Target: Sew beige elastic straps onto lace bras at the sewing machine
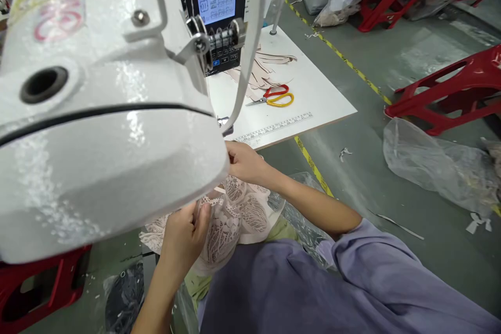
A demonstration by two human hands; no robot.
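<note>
A white sewing machine head (pixel 97 115) fills the left of the view and hides the needle area. Below it lies a pale pink lace garment (pixel 235 214). My left hand (pixel 188 235) grips the lace edge from below, fingers closed on it. My right hand (pixel 245 163) reaches under the machine head at the table's front edge, fingers pinched on the lace; its fingertips are partly hidden by the machine.
Red-and-yellow scissors (pixel 276 96) and pink fabric strips (pixel 270 65) lie on the white table (pixel 313 99), which has a ruler (pixel 277 126) along its edge. A control panel screen (pixel 217 5) stands behind. Red plastic stools (pixel 450 94), plastic bags (pixel 434 164) and a yellow floor line (pixel 313 164) sit to the right.
</note>
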